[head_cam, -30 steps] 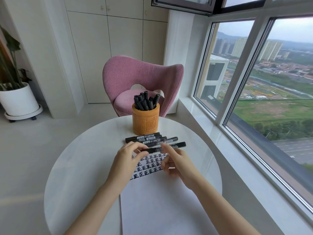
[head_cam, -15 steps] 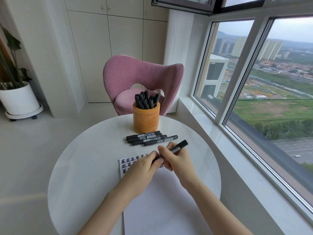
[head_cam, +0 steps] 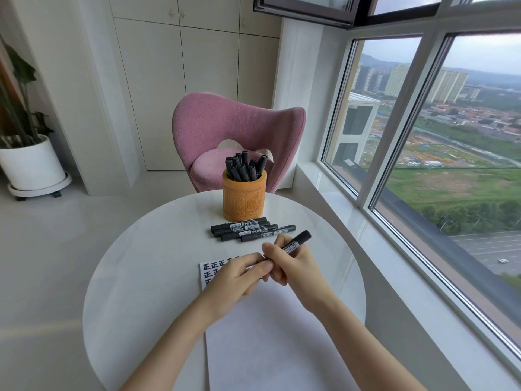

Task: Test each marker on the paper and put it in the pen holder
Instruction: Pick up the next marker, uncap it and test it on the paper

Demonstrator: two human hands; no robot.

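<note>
My right hand [head_cam: 293, 265] grips a black marker [head_cam: 297, 241] by its barrel, its far end pointing up and right. My left hand [head_cam: 239, 276] pinches the marker's near end, which is hidden between the fingers. Both hands hover over the top of a white paper sheet [head_cam: 270, 340] with rows of black test marks [head_cam: 210, 270] at its upper left. Several more black markers [head_cam: 252, 228] lie side by side on the table beyond the hands. Behind them stands an orange carved pen holder [head_cam: 244, 199] with several black markers in it.
The round white table [head_cam: 141, 277] has a pink chair [head_cam: 236, 131] behind it. A window sill and large windows run along the right. A white plant pot [head_cam: 32, 165] on a wheeled base stands on the floor at far left.
My right hand lifted one marker off the row on the table and brought it over the paper. My left hand came off the paper and took hold of the marker's near end.
</note>
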